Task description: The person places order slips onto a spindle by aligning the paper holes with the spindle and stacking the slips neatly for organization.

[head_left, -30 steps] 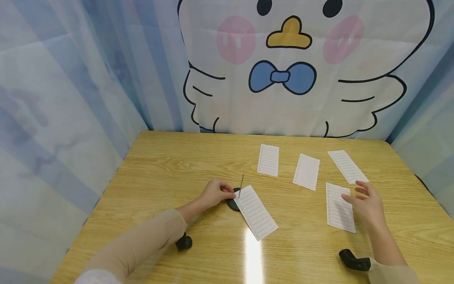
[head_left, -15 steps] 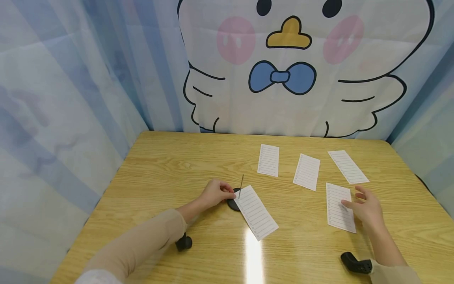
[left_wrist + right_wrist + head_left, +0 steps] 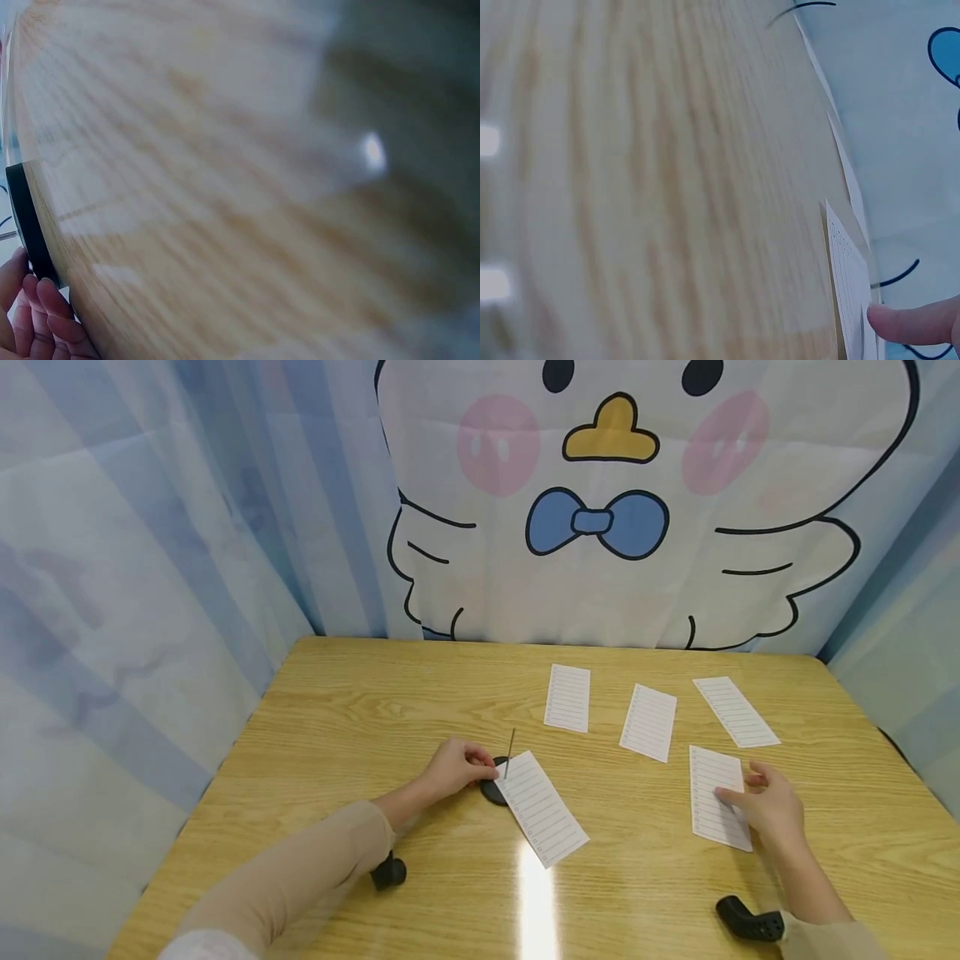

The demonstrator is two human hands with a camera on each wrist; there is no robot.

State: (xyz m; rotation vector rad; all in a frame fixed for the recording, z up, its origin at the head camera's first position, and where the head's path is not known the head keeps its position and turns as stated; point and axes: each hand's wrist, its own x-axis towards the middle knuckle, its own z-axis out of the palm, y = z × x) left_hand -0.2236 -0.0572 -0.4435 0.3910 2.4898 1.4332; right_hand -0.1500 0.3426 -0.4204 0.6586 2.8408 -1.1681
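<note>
A receipt spike with a round black base [image 3: 492, 792] and a thin upright metal pin [image 3: 511, 747] stands left of the table's middle. One lined paper slip [image 3: 543, 814] is on the pin by its upper corner and slants down to the right. My left hand [image 3: 459, 768] holds the base's left rim, thumb close to the slip's corner; the left wrist view shows fingers [image 3: 64, 326] at the black disc's edge. At the right, my right hand [image 3: 776, 806] lays its thumb on another lined slip [image 3: 712, 789], its other fingers loosely bent beside that slip's right edge.
Farther back on the wooden table [image 3: 390, 693] lie three more lined slips: a left one [image 3: 567, 697], a middle one [image 3: 648, 722] and a slanted right one [image 3: 735, 712]. Black wrist devices [image 3: 750, 920] sit by both sleeves. A printed curtain [image 3: 480, 577] borders the table.
My right hand has moved toward me and slightly left, from between the two right-hand slips down over the nearer one. The left hand and the spike have stayed put.
</note>
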